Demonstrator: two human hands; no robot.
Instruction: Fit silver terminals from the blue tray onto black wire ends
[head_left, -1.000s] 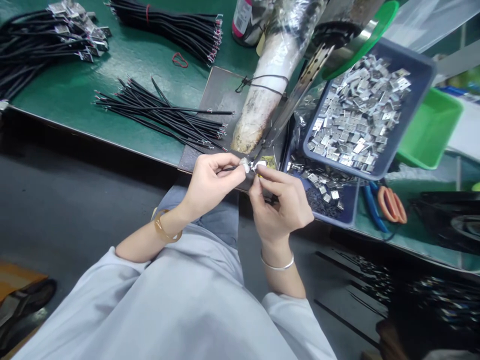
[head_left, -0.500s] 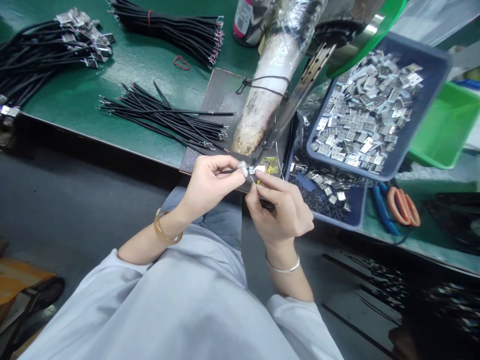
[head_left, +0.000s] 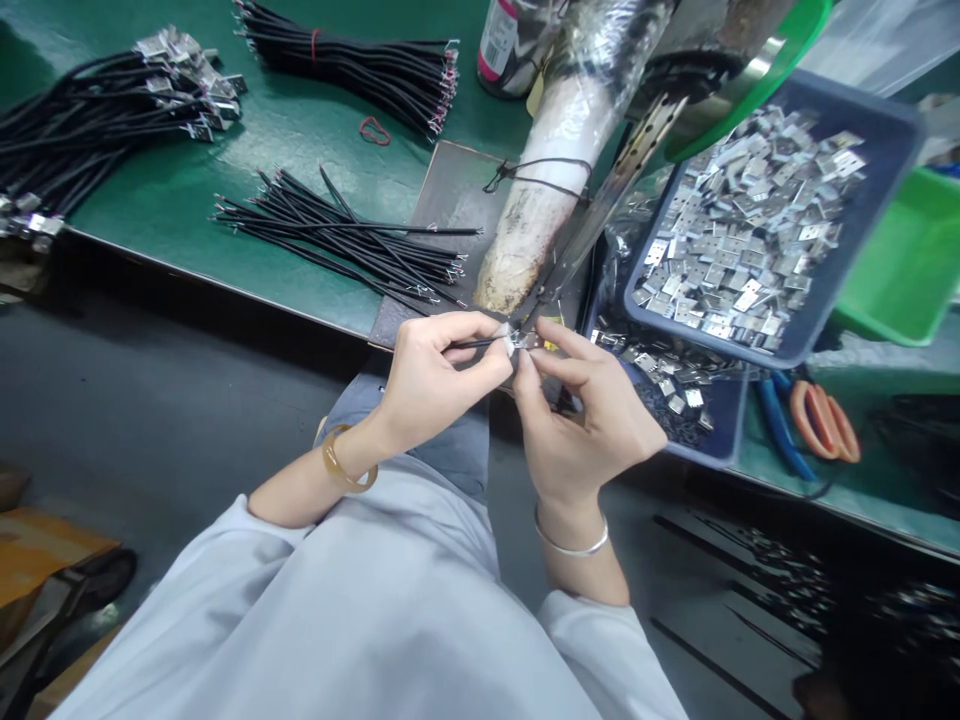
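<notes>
My left hand pinches the end of a thin black cable just below the table's front edge. My right hand pinches a small metal shell against the tip of that cable, so the fingertips of both hands meet. A loose pile of black cables with stripped ends lies on the green table to the left of my hands. A blue tray full of small metal shells stands to the right, over a second blue tray with a few more shells.
A wrapped machine column with a metal strip stands on a dark plate right behind my hands. Bundled cables and finished cables with metal ends lie at the back left. Orange-handled scissors and a green bin are at the right.
Both hands have stayed pinched together on the cable end and shell. The right hand's fingers have closed in tighter on the shell, and the view has shifted slightly.
</notes>
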